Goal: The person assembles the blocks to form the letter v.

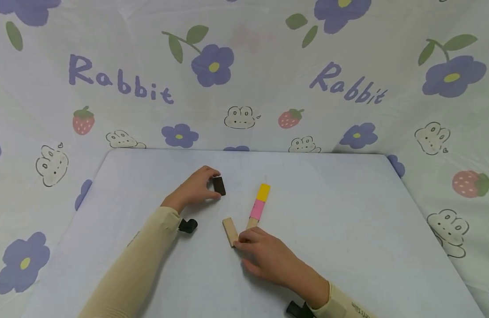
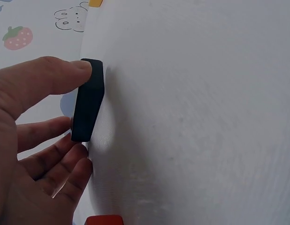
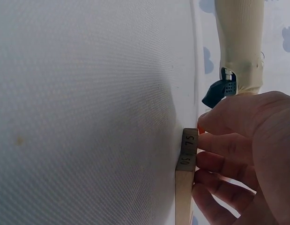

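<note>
L hand (image 1: 194, 187) pinches dark blk (image 1: 219, 186), fingers part-spread, well in from worktop (image 1: 347, 221) edges; gap btw it & yellow blk (image 1: 263, 193). R hand (image 1: 268, 258): fingers curled, touching wood blks (image 1: 230, 232), can't tell if gripped.

Smooth wooden block (image 1: 229, 231), matt dark block (image 1: 219, 186)

Flower-printed cloth (image 1: 264, 84) backs and flanks a white tabletop (image 1: 347, 212).

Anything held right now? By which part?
Left hand: dark block, gripped at its two ends. Right hand: at the wooden blocks; can't tell if gripping.
</note>
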`<control>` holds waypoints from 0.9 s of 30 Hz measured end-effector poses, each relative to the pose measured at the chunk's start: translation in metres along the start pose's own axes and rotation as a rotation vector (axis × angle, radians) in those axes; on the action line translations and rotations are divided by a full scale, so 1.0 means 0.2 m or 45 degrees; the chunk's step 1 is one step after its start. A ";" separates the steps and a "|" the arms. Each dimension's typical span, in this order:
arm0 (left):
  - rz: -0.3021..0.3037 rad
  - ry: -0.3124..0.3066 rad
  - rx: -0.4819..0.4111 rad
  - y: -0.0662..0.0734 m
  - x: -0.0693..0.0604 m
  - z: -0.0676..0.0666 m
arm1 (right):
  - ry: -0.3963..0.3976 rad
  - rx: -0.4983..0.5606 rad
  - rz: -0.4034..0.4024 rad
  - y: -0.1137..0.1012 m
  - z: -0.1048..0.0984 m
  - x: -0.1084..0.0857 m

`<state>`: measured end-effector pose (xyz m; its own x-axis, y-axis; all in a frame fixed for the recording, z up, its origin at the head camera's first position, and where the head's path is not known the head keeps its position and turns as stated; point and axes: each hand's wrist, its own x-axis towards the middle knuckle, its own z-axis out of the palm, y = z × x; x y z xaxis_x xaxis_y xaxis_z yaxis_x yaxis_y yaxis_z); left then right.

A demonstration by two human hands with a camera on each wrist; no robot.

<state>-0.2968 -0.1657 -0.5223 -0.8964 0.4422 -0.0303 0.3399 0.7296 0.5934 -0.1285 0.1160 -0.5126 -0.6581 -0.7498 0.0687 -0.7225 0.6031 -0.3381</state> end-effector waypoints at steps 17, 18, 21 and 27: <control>0.019 0.000 -0.011 -0.02 0.00 0.00 | 0.013 -0.013 -0.005 -0.01 0.00 0.00; 0.023 0.000 -0.011 -0.02 0.00 0.00 | 0.009 -0.013 -0.003 -0.01 0.00 0.00; 0.029 -0.003 -0.011 -0.02 0.00 0.00 | 0.001 -0.007 0.003 -0.01 0.00 0.00; 0.029 -0.011 -0.011 -0.02 0.00 0.00 | 0.005 -0.013 -0.004 0.00 0.01 -0.01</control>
<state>-0.2986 -0.1678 -0.5251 -0.8860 0.4631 -0.0237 0.3576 0.7148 0.6010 -0.1269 0.1161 -0.5137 -0.6564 -0.7508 0.0735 -0.7268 0.6034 -0.3281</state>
